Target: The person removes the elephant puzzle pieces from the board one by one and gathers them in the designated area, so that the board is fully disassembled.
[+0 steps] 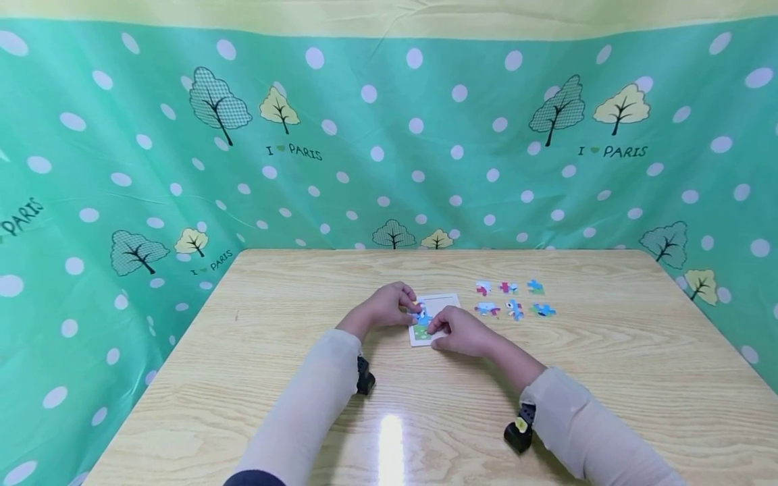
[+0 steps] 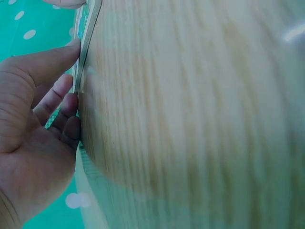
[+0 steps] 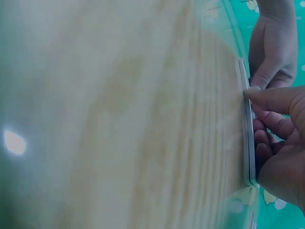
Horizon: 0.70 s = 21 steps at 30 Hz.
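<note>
A white-bordered puzzle tray (image 1: 446, 299) lies on the table, with blue and green pieces (image 1: 422, 332) in its left part. My left hand (image 1: 389, 305) is at the tray's left edge, thumb and fingers bent over the pieces there. From the right, my right hand (image 1: 463, 332) reaches over the lower part, thumb at the near edge and fingertips on or just above the pieces. In the right wrist view the right thumb rests on the tray's rim (image 3: 248, 138). Whether either hand pinches a piece is hidden.
Several loose puzzle pieces (image 1: 515, 309) lie in two rows right of the tray on the wooden table (image 1: 273, 283). A green dotted curtain (image 1: 340, 135) hangs behind the table. Light reflects off the near tabletop.
</note>
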Tool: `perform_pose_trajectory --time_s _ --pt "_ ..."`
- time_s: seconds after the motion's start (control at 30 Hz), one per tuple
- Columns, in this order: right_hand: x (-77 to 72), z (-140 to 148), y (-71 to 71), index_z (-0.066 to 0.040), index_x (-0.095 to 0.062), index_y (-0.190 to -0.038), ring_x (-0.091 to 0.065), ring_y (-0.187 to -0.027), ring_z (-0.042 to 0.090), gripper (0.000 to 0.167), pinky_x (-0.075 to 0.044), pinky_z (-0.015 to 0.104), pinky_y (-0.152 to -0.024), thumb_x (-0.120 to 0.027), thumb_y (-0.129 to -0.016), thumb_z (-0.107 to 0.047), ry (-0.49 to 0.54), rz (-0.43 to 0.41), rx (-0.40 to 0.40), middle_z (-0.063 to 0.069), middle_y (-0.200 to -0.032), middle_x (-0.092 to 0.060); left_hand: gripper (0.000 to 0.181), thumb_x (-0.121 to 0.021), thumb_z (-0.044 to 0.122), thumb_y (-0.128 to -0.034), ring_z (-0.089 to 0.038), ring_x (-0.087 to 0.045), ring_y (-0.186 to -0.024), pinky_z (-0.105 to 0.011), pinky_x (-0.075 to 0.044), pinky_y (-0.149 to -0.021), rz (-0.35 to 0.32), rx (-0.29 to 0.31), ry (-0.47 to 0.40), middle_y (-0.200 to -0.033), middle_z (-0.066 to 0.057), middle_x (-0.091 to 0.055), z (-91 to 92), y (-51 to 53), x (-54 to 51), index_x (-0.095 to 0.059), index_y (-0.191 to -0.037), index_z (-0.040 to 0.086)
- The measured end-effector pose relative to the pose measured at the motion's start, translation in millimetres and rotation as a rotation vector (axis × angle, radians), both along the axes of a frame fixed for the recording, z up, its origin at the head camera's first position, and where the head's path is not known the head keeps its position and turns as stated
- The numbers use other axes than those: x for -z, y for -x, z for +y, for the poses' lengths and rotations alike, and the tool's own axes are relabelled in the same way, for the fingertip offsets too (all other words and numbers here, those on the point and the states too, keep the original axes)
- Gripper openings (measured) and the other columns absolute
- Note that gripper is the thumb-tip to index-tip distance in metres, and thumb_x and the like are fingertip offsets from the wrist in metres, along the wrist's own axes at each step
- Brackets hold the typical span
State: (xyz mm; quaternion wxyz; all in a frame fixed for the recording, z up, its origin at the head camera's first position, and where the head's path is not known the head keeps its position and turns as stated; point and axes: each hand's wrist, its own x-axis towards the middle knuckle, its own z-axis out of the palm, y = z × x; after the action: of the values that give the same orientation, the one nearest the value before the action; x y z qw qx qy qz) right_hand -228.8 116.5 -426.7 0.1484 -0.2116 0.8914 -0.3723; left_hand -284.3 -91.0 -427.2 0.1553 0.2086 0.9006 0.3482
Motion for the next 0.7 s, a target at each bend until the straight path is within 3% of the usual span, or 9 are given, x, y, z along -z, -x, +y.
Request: perform_pose_trajectory --time_s 0.7 --pt "3.2 -1.9 1.2 -0.004 -0.066 -0.095 -0.05 -0.082 0.015 0.006 -0.045 0.03 -0.074 -0.067 -0.089 -0.001 0.026 0.03 -0.011 0.004 -0.091 -0.055 0.018 -0.079 0.01 -0.0817 -0.019 -0.052 -0.111 -0.037 -0.039 -0.104 0.044 0.006 0.007 -0.113 0.002 -0.057 0.9 0.5 0.8 -0.077 -0.099 0.01"
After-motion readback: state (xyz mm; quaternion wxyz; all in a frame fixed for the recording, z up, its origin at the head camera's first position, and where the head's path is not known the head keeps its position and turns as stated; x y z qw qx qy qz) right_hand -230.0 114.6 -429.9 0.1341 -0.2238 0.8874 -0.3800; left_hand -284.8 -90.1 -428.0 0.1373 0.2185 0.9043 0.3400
